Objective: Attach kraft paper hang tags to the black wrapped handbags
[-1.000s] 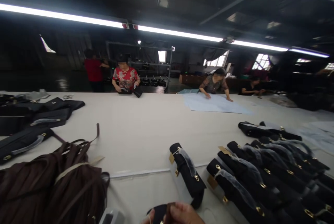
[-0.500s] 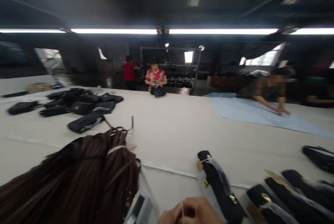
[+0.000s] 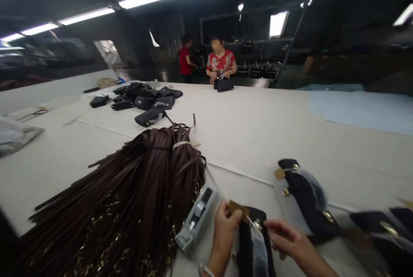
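Note:
My left hand [image 3: 224, 232] pinches a brown cardboard tag [image 3: 238, 211] between thumb and fingers, over the top end of a black handbag [image 3: 247, 247]. A thin white string runs from the tag to the bag's gold handle fitting [image 3: 257, 225]. Clear wrapping covers the bag's handle [image 3: 259, 253]. At the bag's right edge is my right hand [image 3: 290, 242], its fingers bent and apart, with nothing visible in them. The fingertips are close to the gold fitting; whether they touch the bag is unclear.
A grey tape dispenser [image 3: 197, 219] stands left of my left hand, beside a large bundle of dark brown straps [image 3: 155, 173] with gold hooks. A tagged black bag [image 3: 306, 199] lies to the right. More black bags [image 3: 142, 96] are piled farther back. A co-worker [image 3: 222, 64] handles a bag across the table.
The view has turned and tipped downward. My hands, earlier close together around a thin white string, are now apart over a black handbag, the left one holding a brown tag.

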A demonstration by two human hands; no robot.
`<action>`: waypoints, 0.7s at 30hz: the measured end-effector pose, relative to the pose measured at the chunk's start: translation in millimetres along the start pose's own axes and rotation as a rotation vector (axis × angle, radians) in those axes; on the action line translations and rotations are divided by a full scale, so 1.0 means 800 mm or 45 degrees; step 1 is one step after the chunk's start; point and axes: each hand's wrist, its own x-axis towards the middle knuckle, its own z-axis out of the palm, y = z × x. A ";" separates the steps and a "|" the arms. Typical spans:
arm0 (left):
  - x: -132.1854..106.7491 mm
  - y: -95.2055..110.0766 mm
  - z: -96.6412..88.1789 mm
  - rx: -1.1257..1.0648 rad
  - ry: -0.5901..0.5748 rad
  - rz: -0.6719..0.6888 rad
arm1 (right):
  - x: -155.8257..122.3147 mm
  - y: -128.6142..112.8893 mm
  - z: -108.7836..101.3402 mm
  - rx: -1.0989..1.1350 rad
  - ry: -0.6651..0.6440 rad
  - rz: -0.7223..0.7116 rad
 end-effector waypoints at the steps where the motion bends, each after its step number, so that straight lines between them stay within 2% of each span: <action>1: 0.005 0.002 -0.004 0.015 0.045 -0.036 | -0.007 -0.003 -0.002 0.018 -0.004 0.017; 4: 0.025 -0.003 -0.008 -0.001 0.133 -0.098 | -0.030 -0.018 -0.007 -0.048 0.054 0.039; 7: 0.037 -0.014 -0.002 -0.008 0.148 -0.121 | -0.065 -0.035 0.000 -0.203 0.174 0.032; 10: 0.041 -0.022 0.010 0.013 0.131 -0.080 | -0.108 -0.048 0.026 -0.375 0.239 -0.066; 13: 0.037 -0.030 0.017 0.000 0.071 -0.120 | -0.134 -0.045 0.064 -0.599 0.156 -0.074; 15: 0.033 -0.035 0.014 -0.071 0.061 -0.193 | -0.132 -0.035 0.085 -0.704 0.140 -0.111; 18: 0.029 -0.039 -0.006 -0.156 0.106 -0.273 | -0.113 -0.029 0.096 -0.555 0.270 -0.283; 21: 0.026 -0.044 -0.039 -0.118 0.164 -0.296 | -0.097 -0.056 0.088 -0.330 0.445 -0.437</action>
